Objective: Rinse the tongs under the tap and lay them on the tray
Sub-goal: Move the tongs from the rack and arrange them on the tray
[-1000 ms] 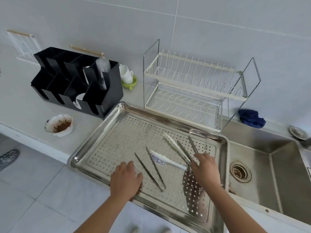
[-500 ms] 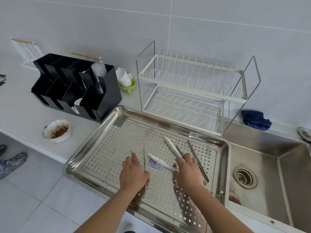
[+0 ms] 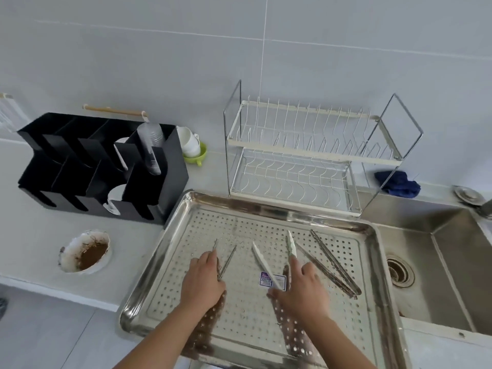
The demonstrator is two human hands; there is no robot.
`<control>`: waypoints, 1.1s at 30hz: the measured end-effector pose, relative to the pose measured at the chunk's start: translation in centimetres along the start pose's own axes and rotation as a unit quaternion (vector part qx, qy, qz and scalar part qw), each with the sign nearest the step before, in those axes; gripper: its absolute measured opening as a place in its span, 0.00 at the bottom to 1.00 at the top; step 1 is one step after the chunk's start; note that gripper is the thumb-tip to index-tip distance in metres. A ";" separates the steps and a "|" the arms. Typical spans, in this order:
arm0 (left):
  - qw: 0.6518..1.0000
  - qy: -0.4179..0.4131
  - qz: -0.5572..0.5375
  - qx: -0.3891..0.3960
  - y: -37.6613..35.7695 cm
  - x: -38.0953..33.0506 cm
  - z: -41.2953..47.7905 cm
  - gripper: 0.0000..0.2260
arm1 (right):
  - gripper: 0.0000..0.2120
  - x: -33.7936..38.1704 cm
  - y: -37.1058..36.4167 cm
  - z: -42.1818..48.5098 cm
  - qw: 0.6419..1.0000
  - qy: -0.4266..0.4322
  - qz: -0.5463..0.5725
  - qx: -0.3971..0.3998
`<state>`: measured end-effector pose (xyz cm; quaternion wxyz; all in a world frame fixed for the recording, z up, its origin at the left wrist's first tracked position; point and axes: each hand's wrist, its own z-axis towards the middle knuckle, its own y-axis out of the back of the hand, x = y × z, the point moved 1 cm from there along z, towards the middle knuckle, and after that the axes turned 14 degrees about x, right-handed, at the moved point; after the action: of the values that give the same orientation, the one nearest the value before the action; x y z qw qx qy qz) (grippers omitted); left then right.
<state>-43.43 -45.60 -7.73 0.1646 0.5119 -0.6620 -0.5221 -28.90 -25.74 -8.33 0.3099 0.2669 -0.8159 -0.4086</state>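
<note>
A perforated steel tray point(image 3: 269, 206) sits on the counter left of the sink, with three pairs of tongs on it. My left hand point(image 3: 203, 282) lies over the hinge end of the thin metal tongs point(image 3: 231, 255), fingers curled on them, and their tips point away from me. At the hinge end of the white plastic tongs point(image 3: 262, 262), which carry a label, my right hand point(image 3: 302, 287) grips with one finger along the right arm. A longer pair of steel tongs point(image 3: 330, 265) rests untouched to the right.
The steel sink point(image 3: 439, 262) with its drain point(image 3: 400, 272) is on the right, and part of the tap point(image 3: 486, 206) shows at the frame edge. Behind the tray stands a wire dish rack point(image 3: 292, 161). A black organizer point(image 3: 106, 166) and a dirty bowl point(image 3: 85, 251) are on the left.
My right hand left the steel tongs and moved left onto the white tongs. My left hand shifted the thin tongs so they point farther up the tray.
</note>
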 end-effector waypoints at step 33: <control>0.997 -0.021 -0.041 0.064 0.8 2.4 3.1 0.31 | 0.29 -4.6 5.6 0.7 0.984 -0.156 0.014 -0.083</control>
<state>-47.13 -46.08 -9.07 0.0959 0.5368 -0.6756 -0.4962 -27.35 -19.25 -5.35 0.2059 0.1616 -0.8215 -0.5066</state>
